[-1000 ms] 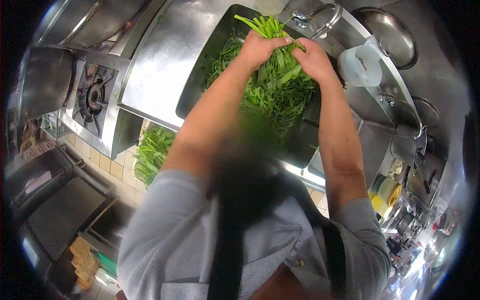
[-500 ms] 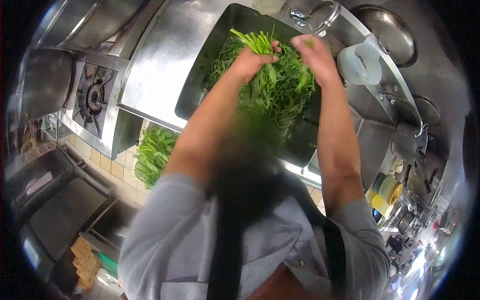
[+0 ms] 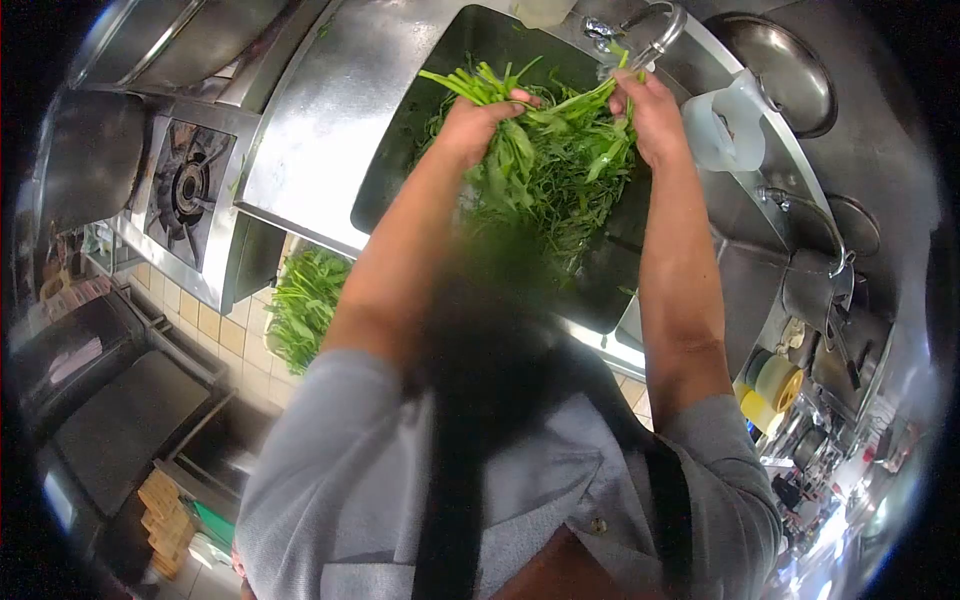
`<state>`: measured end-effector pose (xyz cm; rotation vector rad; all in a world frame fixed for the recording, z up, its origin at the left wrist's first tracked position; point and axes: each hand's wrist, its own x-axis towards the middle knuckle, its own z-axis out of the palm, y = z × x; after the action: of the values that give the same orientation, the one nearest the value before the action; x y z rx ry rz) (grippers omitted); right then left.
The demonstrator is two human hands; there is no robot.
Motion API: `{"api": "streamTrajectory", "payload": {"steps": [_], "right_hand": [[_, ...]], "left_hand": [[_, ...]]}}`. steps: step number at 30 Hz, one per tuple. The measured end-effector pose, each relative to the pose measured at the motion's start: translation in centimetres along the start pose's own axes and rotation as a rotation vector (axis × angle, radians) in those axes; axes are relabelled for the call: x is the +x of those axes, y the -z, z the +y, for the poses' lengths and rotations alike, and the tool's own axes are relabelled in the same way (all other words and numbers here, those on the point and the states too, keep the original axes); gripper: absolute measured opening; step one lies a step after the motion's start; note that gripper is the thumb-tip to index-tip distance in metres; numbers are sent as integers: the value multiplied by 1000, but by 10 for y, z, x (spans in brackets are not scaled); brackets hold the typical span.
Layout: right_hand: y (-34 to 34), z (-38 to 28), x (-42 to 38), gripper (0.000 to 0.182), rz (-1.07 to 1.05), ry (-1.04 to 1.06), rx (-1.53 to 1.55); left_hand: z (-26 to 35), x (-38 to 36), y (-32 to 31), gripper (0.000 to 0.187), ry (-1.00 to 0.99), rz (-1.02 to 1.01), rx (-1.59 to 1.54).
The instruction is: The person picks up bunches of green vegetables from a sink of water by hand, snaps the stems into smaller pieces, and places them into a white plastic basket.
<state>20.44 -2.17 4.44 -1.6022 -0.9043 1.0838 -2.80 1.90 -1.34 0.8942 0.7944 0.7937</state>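
Note:
Loose leafy greens [image 3: 560, 195] fill much of the dark metal sink [image 3: 385, 180]. Over its left part, my left hand [image 3: 482, 122] is closed round a bunch of green stems [image 3: 470, 84], cut ends pointing up and left, leaves hanging below. My right hand [image 3: 650, 108] is at the sink's right side, below the faucet, with its fingers pinched on a few stems [image 3: 622, 62] whose leaves trail down and to the left. Where the leaves of the two hands meet the pile, I cannot tell them apart.
A steel faucet [image 3: 668, 38] and a translucent plastic jug [image 3: 722, 128] stand beyond the sink. Steel counter [image 3: 310, 130] lies to the left, then a gas burner [image 3: 190, 188]. More greens [image 3: 308, 300] sit low at the left. Metal lids [image 3: 775, 70] are at the upper right.
My left hand has moved slightly left with its bunch. My right hand, blurred before, has shifted right and now shows stems between its fingers.

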Motion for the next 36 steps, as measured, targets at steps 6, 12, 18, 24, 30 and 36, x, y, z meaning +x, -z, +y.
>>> {"api": "streamTrajectory", "payload": {"steps": [6,12,18,24,30,36], "right_hand": [[16,0,10,30,-38,89,-103],[-6,-5,12,33,-155,103,-346],[-18,-13,6,33,-181,98,-405],[17,1,9,32,-36,63,-372],[-1,-6,19,29,-104,50,-302],[-9,-7,19,25,-95,8,-104]], "left_hand": [[24,-4,11,20,78,253,219],[26,25,-21,40,-217,-108,224],[32,39,-48,26,-77,-4,-125],[38,41,-6,20,-221,132,393],[21,43,-43,39,-351,-116,650],[24,41,-49,38,-289,-97,644]]}}
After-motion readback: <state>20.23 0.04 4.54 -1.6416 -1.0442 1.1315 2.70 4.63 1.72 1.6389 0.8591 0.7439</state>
